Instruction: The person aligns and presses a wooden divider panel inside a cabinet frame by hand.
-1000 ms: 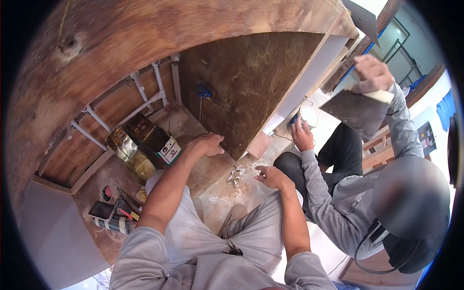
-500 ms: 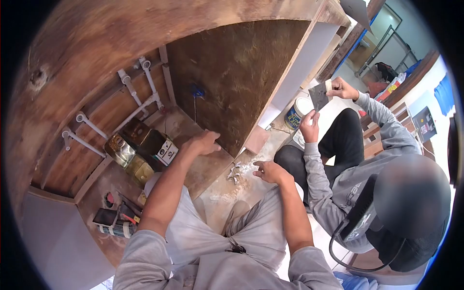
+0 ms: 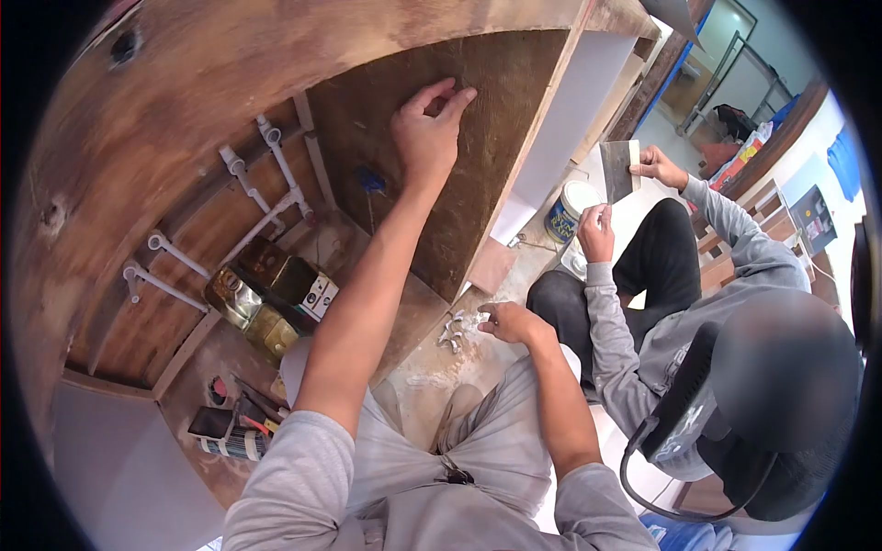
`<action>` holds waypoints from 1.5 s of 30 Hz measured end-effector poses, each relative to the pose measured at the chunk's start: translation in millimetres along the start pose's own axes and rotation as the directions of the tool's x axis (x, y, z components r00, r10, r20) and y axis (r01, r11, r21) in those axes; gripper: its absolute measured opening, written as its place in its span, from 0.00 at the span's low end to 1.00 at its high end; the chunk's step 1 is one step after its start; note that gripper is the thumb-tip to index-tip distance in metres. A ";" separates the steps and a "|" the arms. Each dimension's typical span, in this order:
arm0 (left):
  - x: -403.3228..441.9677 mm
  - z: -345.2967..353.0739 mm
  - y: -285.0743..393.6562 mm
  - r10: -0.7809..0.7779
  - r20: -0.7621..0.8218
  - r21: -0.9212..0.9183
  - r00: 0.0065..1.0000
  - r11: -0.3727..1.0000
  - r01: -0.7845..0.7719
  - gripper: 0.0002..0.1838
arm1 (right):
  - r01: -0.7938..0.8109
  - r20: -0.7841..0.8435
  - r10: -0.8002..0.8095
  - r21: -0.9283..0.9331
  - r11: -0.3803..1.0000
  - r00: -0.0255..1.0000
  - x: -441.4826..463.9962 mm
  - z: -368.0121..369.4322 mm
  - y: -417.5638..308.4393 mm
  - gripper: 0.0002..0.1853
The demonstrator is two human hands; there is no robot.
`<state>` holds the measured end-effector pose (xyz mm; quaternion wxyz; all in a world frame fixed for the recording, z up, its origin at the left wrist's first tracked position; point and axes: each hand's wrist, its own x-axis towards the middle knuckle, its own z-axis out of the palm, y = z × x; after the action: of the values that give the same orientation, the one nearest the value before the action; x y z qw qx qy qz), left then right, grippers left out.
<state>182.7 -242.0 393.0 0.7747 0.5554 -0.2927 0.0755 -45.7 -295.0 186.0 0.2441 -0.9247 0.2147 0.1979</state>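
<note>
My left hand point(image 3: 428, 133) is raised against the brown wooden panel point(image 3: 501, 138) inside the cabinet. Its thumb and fingers are drawn together in a pinch; whatever they may hold is too small to make out. Low between my knees and the co-worker, my right hand point(image 3: 516, 324) hovers with fingers bent and thumb apart, nothing visible in it. Just left of its fingertips, crumpled whitish scraps point(image 3: 452, 332) lie on the dusty floor. A blue blob point(image 3: 370, 179) with a thin stem sits on the panel, beside my left forearm.
White pipes point(image 3: 262, 188) run along the cabinet's back wall, above metal cans point(image 3: 241, 303). Tools point(image 3: 241, 422) lie at lower left. On the right a seated co-worker point(image 3: 726, 275) holds a flat scraper blade point(image 3: 620, 170) near a paint tub point(image 3: 574, 207).
My left hand has risen from low beside the cabinet edge to the upper panel. The right hand has barely moved. The co-worker has turned the blade more upright.
</note>
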 end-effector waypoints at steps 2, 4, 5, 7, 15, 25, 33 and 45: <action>-4.0 4.2 6.0 -0.002 0.006 0.033 1.000 0.999 0.001 0.15 | -0.002 0.002 0.002 0.006 1.000 1.000 -1.1 -2.9 -1.3 0.29; -1.3 8.1 -3.4 0.123 -0.049 0.024 0.991 0.992 -0.122 0.14 | 0.001 -0.002 -0.001 0.014 1.000 1.000 -0.8 -4.7 -1.6 0.29; 0.0 9.8 -7.9 0.186 -0.076 0.021 0.980 0.983 -0.185 0.14 | 0.004 -0.005 -0.004 0.017 1.000 1.000 -0.3 -5.7 -1.9 0.29; -3.8 11.1 0.7 0.123 -0.090 0.025 0.988 0.992 -0.121 0.10 | 0.008 -0.010 -0.007 0.020 1.000 1.000 -2.0 -6.7 -3.4 0.29; -0.7 13.4 -13.6 0.226 0.015 0.210 0.974 0.952 -0.224 0.08 | 0.035 -0.012 -0.034 0.006 0.999 0.999 -3.2 -5.0 -2.2 0.29; 5.7 -2.6 -21.6 0.278 -0.016 0.260 0.960 0.929 -0.265 0.10 | 0.019 0.004 -0.019 -0.027 0.999 1.000 0.3 -4.1 0.3 0.29; 5.4 -7.5 -12.5 0.120 0.064 0.067 0.991 0.990 -0.124 0.14 | 0.017 0.003 -0.017 -0.013 1.000 1.000 1.7 -7.2 -8.5 0.28; -4.4 11.3 -1.8 0.187 -0.071 0.266 0.980 0.950 -0.162 0.11 | 0.019 0.000 -0.019 0.005 1.000 1.000 -5.0 -8.3 -11.8 0.29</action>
<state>175.7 -251.9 391.6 0.6989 0.6194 -0.2910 0.2078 -41.9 -288.7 199.3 0.2484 -0.9260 0.2065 0.1951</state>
